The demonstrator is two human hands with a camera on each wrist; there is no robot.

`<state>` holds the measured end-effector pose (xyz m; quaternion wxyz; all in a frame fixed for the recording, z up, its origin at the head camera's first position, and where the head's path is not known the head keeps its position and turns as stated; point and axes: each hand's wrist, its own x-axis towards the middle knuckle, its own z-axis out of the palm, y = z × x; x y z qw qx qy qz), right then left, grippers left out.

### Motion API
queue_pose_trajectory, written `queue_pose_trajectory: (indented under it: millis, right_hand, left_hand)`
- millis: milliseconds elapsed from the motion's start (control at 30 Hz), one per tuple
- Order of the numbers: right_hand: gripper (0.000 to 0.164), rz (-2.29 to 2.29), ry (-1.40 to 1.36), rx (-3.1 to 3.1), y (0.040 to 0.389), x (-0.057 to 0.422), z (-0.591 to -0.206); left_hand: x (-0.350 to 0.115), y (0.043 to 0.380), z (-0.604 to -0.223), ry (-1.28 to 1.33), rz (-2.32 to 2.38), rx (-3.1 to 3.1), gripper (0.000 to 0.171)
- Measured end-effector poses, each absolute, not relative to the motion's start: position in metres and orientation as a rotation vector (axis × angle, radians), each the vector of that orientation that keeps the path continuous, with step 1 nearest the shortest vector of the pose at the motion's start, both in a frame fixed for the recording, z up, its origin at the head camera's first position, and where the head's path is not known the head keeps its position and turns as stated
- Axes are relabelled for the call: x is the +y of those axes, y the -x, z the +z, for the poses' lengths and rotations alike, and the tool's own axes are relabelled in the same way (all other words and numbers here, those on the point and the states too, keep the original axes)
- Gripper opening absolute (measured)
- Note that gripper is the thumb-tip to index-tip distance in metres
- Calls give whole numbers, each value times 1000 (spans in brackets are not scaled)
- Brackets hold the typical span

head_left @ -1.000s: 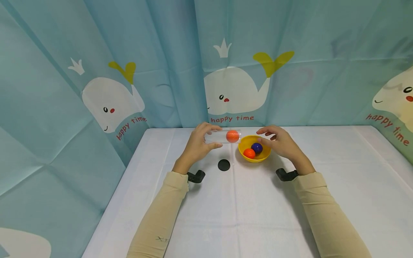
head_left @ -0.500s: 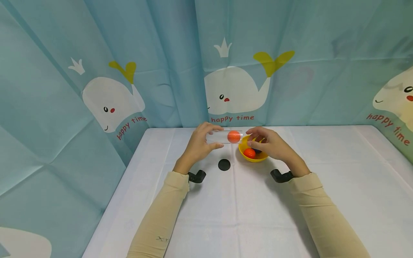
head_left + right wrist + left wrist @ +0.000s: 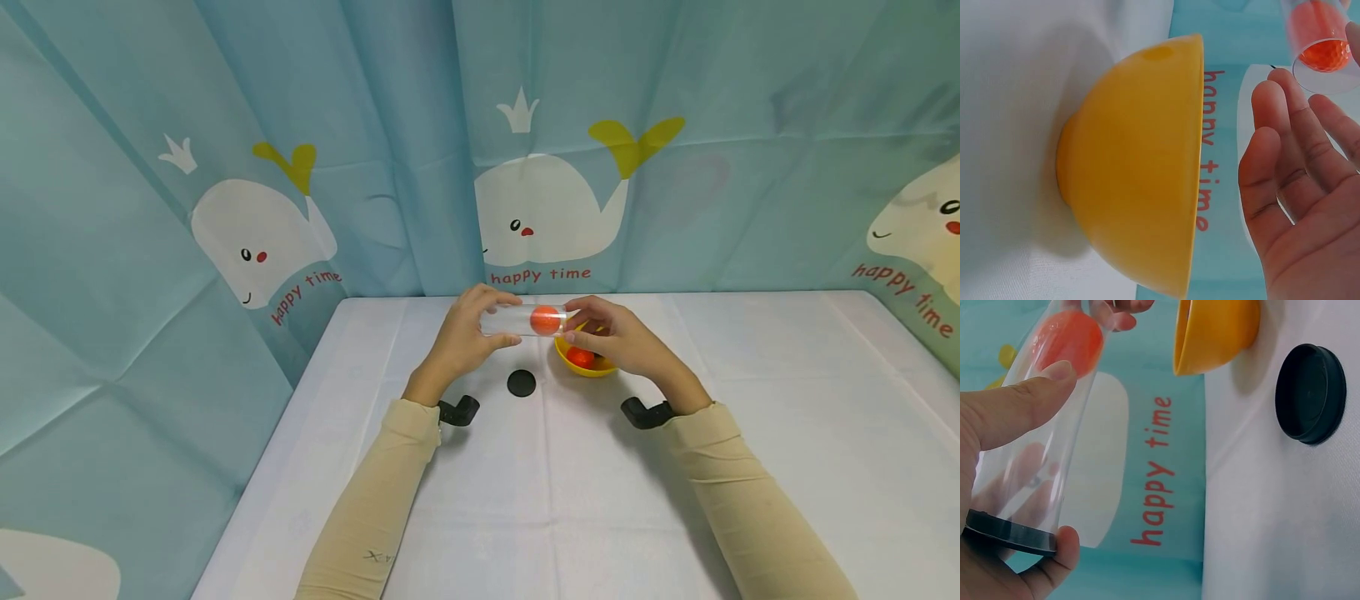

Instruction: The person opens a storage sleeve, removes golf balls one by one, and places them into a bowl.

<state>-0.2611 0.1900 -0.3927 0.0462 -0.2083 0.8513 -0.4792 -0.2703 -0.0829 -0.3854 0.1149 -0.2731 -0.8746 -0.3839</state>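
My left hand [image 3: 456,335] grips a clear plastic tube [image 3: 506,320] lying sideways above the table. An orange ball [image 3: 545,320] sits inside, close to the tube's uncovered right end. A black base [image 3: 1013,532] closes the other end, as the left wrist view shows. At the uncovered end is my right hand [image 3: 624,337], its fingers loosely bent with fingertips right at the rim, holding nothing. Below that hand stands a yellow bowl [image 3: 1138,165]. Another orange ball [image 3: 580,357] rests in it; the blue ball is hidden behind the right hand.
A round black lid [image 3: 1310,394] lies on the white tabletop [image 3: 487,517], in front of the tube and left of the bowl. Behind the table hangs a light blue curtain [image 3: 420,150] with whale prints.
My right hand has moved left from over the bowl to the tube's uncovered end, covering the blue ball from view. The left hand and tube have shifted very slightly right.
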Motion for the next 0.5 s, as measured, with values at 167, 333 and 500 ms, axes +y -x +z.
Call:
queue_pose_trajectory:
  millis: [167, 333, 500]
  right_hand:
    - [44, -1469, 648, 2594, 262, 190, -394]
    - [43, -1502, 675, 2567, 262, 190, -397]
    - [42, -1526, 684, 2555, 262, 189, -397]
  left_hand:
    - [-83, 270, -384, 799, -1112, -2570, 52]
    - [-83, 269, -384, 791, -1106, -2586, 53]
    - [-83, 269, -384, 783, -1110, -2586, 53]
